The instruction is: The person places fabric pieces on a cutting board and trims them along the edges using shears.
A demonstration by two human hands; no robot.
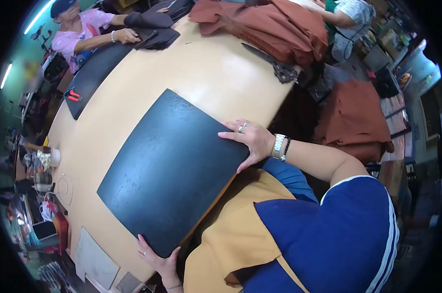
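A large dark rectangular sheet (167, 166) with a smooth, slightly shiny face and a brownish near edge lies on the pale table in front of me. My right hand (252, 140), wearing rings, a watch and a bead bracelet, rests palm down on its right corner with fingers spread. At the sheet's lower left corner is my left hand (158, 260), its thumb and fingers apart and touching the edge. Neither hand is visibly gripping it. A mustard apron (235, 219) over a blue shirt covers my front, close to the sheet's near edge.
Reddish-brown material (265, 29) is piled at the far side, with more (352, 117) on the right. A person (87, 31) handles dark pieces across the table (206, 63). Red-handled clippers (73, 95), a white cup (54, 157) and a grey sheet (94, 259) lie along the left.
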